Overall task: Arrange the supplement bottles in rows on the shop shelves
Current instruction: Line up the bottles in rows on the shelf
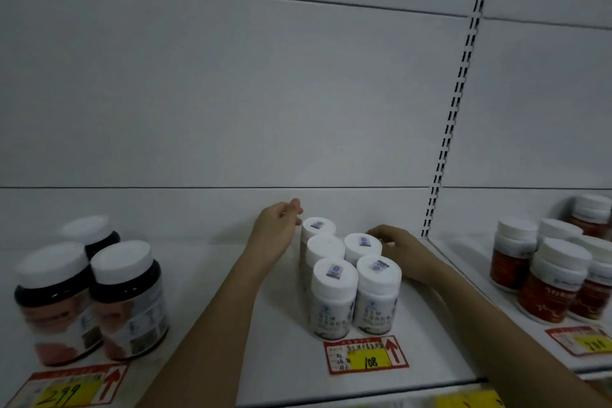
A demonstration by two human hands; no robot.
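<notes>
The smooth white metal shelf (pixel 231 325) is carrying five round white plastic supplement bottles (pixel 344 278) with flat white caps, standing close together near its middle. Three dark jars (pixel 89 295) are standing at the left, red-labelled bottles (pixel 549 278) at the right. The left hand (pixel 276 232) is touching the back bottle with loosely curled fingers. The right hand (pixel 402 250) is curling around a rear bottle. A red-yellow price tag (pixel 366 354) is lying below.

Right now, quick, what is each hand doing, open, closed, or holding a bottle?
Left hand: fingers loosely curled beside the back white bottle, gripping nothing, so open.
Right hand: behind the back right bottle, fingers hidden; cannot tell.
</notes>
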